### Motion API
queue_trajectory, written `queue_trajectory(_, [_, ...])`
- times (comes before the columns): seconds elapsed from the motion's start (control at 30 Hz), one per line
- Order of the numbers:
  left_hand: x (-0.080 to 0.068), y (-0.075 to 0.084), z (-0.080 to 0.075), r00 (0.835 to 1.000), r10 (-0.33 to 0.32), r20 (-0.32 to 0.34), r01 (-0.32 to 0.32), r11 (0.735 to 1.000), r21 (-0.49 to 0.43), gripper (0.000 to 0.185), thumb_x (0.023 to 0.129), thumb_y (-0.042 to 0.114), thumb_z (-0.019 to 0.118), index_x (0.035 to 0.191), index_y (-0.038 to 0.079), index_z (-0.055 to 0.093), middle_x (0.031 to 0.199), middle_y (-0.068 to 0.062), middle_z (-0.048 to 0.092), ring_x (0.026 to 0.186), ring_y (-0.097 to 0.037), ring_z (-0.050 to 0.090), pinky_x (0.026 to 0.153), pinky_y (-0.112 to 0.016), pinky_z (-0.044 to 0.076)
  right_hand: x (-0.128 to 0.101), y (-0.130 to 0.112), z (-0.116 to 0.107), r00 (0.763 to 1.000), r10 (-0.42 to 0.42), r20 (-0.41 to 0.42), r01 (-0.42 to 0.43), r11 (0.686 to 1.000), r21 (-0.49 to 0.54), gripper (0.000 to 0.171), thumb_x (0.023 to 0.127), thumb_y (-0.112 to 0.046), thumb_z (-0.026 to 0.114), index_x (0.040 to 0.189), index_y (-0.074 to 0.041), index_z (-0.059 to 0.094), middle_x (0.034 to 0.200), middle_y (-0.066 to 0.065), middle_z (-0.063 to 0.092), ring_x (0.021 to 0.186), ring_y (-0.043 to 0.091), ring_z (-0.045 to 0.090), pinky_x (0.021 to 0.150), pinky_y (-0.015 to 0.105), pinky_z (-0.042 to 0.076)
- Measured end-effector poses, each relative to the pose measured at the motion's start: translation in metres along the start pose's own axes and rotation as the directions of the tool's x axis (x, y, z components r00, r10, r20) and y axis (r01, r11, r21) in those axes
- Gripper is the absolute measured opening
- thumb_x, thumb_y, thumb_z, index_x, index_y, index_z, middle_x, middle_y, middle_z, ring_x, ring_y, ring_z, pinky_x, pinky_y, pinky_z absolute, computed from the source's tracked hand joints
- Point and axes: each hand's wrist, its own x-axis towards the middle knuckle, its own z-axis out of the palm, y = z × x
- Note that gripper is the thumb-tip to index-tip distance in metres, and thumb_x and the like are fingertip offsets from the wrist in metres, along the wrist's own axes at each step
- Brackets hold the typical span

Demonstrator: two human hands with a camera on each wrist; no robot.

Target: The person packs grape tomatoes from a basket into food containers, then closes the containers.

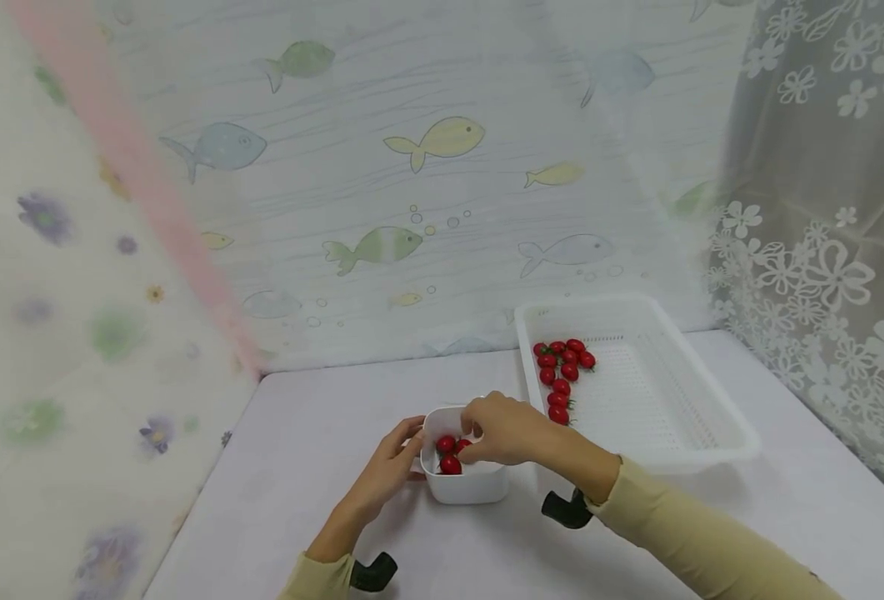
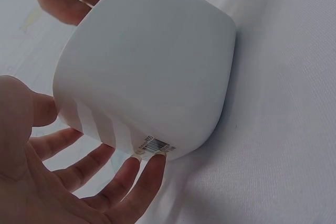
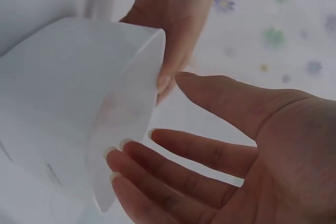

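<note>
A small white container (image 1: 470, 490) stands on the table with several cherry tomatoes (image 1: 450, 465) inside. My left hand (image 1: 392, 467) holds it at its left side. In the left wrist view the thumb meets the rim and the fingertips (image 2: 154, 162) lie on the outer wall by a barcode label. Over the container's opening is my right hand (image 1: 505, 429), fingers pointing down into it, close to the tomatoes. The right wrist view shows that hand's thumb and fingers (image 3: 173, 171) apart at the rim, nothing between them.
A large white plastic basket (image 1: 700, 392) with a perforated bottom stands to the right, several cherry tomatoes (image 1: 561, 387) along its left side. White cloth covers the table (image 1: 322, 433). A fish-patterned curtain (image 1: 442, 292) hangs behind, and flowered lace (image 1: 816, 275) borders the right.
</note>
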Motion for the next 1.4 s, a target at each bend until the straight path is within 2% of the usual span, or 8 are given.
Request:
queue_trajectory(0.27, [0.001, -0.003, -0.003, 1.0, 0.005, 0.004, -0.005, 1.0, 0.004, 0.042, 0.111, 0.022, 0.045, 0.15, 0.007, 0.046, 0.146, -0.022, 0.049, 0.126, -0.042, 0.055, 0.084, -0.043, 0.062, -0.009, 0.009, -0.021, 1.0, -0.02, 0.019, 0.02, 1.0, 0.022, 0.016, 0.088, -0.024, 0.079, 0.095, -0.011, 0.072, 0.089, -0.003, 0.065, 0.086, 0.016, 0.058, 0.064, 0.032, 0.055])
queue_trajectory(0.4, [0.003, -0.004, -0.003, 1.0, 0.004, 0.01, -0.004, 1.0, 0.004, 0.042, 0.111, 0.022, 0.046, 0.15, 0.008, 0.046, 0.146, -0.021, 0.049, 0.126, -0.041, 0.056, 0.084, -0.043, 0.062, -0.014, 0.016, -0.032, 0.998, -0.058, 0.01, 0.057, 0.997, 0.049, 0.017, 0.089, -0.023, 0.079, 0.095, -0.009, 0.072, 0.087, -0.002, 0.067, 0.081, 0.014, 0.06, 0.063, 0.029, 0.055])
queue_trajectory(0.63, [0.003, -0.003, -0.003, 1.0, -0.005, -0.005, 0.005, 1.0, 0.017, 0.043, 0.111, 0.027, 0.047, 0.15, 0.01, 0.046, 0.147, -0.019, 0.048, 0.125, -0.037, 0.056, 0.083, -0.041, 0.062, -0.018, 0.032, -0.048, 0.996, -0.092, -0.019, 0.093, 0.994, 0.056, 0.019, 0.09, -0.022, 0.077, 0.099, -0.006, 0.072, 0.092, -0.002, 0.07, 0.086, 0.014, 0.064, 0.07, 0.028, 0.055])
queue_trajectory(1.1, [0.005, -0.005, -0.003, 1.0, 0.001, 0.004, -0.001, 1.0, 0.015, 0.043, 0.111, 0.029, 0.046, 0.15, 0.011, 0.046, 0.147, -0.018, 0.049, 0.126, -0.038, 0.056, 0.085, -0.042, 0.061, -0.026, 0.069, -0.072, 0.994, -0.088, -0.065, 0.091, 0.995, 0.042, 0.02, 0.089, -0.021, 0.079, 0.101, -0.006, 0.073, 0.097, 0.0, 0.071, 0.09, 0.017, 0.066, 0.08, 0.035, 0.058])
queue_trajectory(1.4, [0.005, -0.007, -0.005, 1.0, 0.007, 0.007, -0.007, 1.0, 0.022, 0.043, 0.111, 0.028, 0.046, 0.15, 0.01, 0.046, 0.145, -0.018, 0.049, 0.125, -0.039, 0.057, 0.084, -0.043, 0.062, -0.035, 0.097, -0.087, 0.995, -0.03, -0.092, 0.035, 0.998, 0.049, 0.023, 0.091, -0.023, 0.076, 0.105, -0.005, 0.072, 0.099, 0.002, 0.07, 0.092, 0.021, 0.062, 0.077, 0.035, 0.055])
